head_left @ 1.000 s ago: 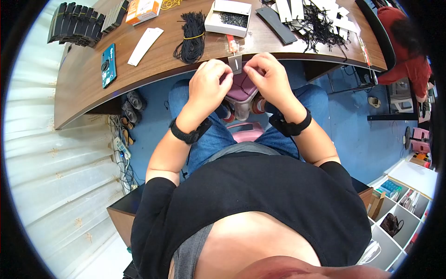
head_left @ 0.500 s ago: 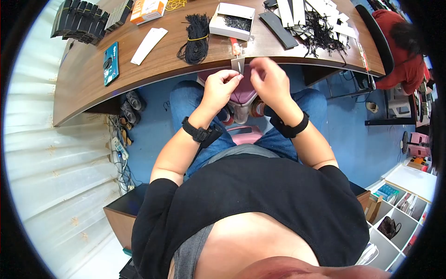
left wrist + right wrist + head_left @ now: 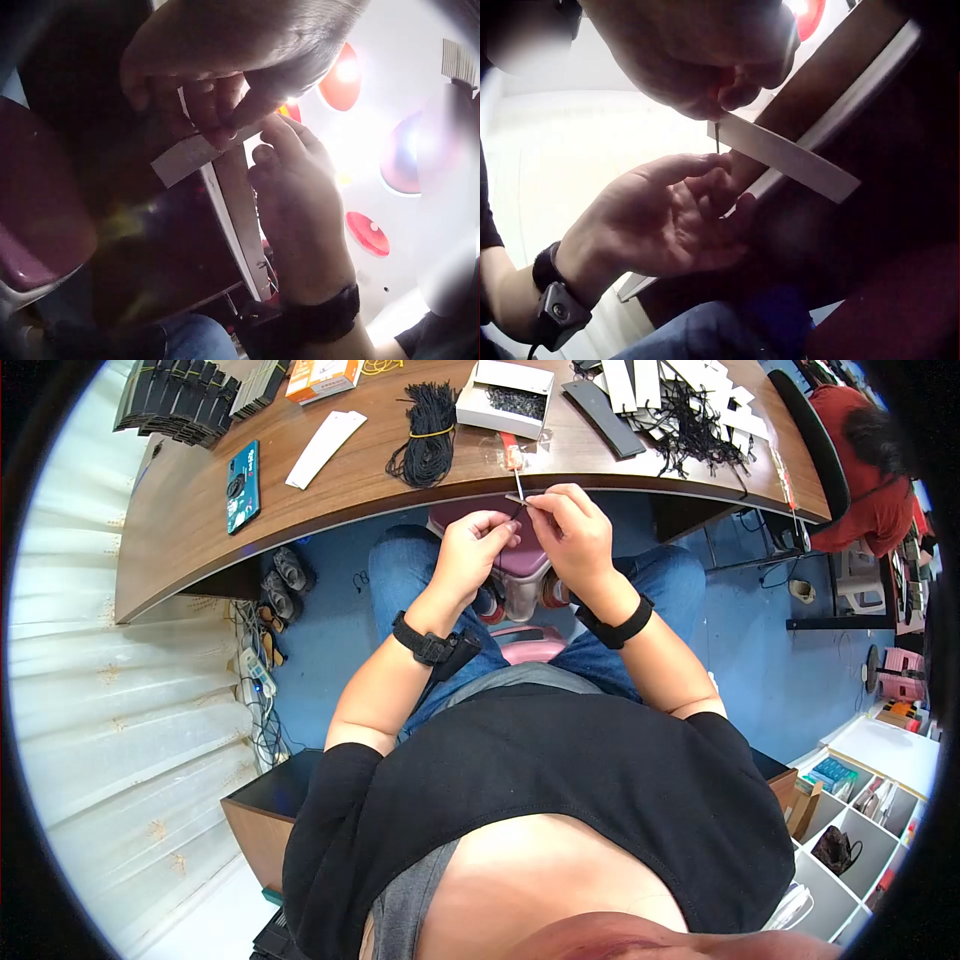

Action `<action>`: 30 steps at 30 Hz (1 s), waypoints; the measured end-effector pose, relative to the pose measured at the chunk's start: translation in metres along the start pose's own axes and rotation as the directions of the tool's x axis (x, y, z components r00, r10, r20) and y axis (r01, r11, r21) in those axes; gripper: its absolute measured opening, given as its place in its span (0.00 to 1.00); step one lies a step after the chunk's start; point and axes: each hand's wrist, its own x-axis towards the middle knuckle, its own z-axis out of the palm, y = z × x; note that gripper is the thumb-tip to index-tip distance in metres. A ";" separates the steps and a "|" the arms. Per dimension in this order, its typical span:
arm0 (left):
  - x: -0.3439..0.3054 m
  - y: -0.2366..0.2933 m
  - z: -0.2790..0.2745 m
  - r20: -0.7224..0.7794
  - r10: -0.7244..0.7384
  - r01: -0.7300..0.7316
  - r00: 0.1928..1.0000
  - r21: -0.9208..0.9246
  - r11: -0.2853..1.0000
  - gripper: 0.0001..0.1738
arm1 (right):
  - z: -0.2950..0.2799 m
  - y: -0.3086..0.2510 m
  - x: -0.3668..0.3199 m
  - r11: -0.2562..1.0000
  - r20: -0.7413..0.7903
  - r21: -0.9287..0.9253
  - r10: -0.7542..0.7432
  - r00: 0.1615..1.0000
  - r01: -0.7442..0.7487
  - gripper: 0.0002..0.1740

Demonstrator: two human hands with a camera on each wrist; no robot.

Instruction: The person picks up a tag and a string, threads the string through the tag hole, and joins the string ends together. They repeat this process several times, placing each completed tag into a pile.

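Note:
At the desk's front edge, both hands meet over a small light card strip (image 3: 517,498). The right hand (image 3: 578,538) pinches one end of the strip, which extends out past its fingers in the right wrist view (image 3: 799,161). A short piece of thin dark cord (image 3: 718,138) runs from the strip to the left hand (image 3: 664,217), whose thumb and fingertips pinch it. In the left wrist view, the left hand (image 3: 232,45) covers part of the strip (image 3: 184,159), with the right hand (image 3: 300,206) beside it.
The desk (image 3: 300,505) bears a bundle of black cords (image 3: 428,435), a white box of small black pieces (image 3: 505,400), a dark strip (image 3: 604,420), a pile of corded white tags (image 3: 690,435), white strips (image 3: 325,450) and a teal phone-like object (image 3: 243,485). Someone in red sits at right.
The right hand moved away from the strip, then came back to pinch it. The strip's face, visible earlier in the head view, is now turned nearly edge-on. The left hand stays close by.

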 end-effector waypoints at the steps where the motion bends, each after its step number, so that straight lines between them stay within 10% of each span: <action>1: 0.000 -0.001 0.000 -0.004 0.007 -0.007 1.000 0.000 1.000 0.07 | -0.001 0.001 0.001 0.999 -0.001 -0.003 -0.032 0.999 0.032 0.07; 7: -0.001 0.004 -0.001 -0.010 -0.009 0.009 1.000 0.004 1.000 0.06 | -0.006 -0.005 0.001 0.834 0.207 0.357 0.368 0.907 -0.420 0.05; 15: -0.009 -0.002 -0.005 0.038 -0.058 0.057 0.998 0.028 0.998 0.06 | -0.009 -0.007 -0.019 0.985 0.234 0.120 0.094 0.968 -0.125 0.08; 19: -0.011 -0.004 -0.008 0.027 -0.083 0.081 0.996 0.058 0.995 0.07 | 0.003 -0.003 -0.012 0.520 0.400 0.523 0.549 0.734 -0.675 0.08; 26: -0.014 0.000 -0.014 0.053 -0.068 0.061 0.996 0.121 0.991 0.08 | 0.005 0.000 -0.010 0.718 0.251 0.373 0.532 0.809 -0.588 0.07; 30: -0.017 0.004 -0.020 0.050 -0.039 0.033 0.998 0.116 0.993 0.08 | 0.000 -0.002 -0.007 0.506 0.297 0.567 0.609 0.735 -0.649 0.03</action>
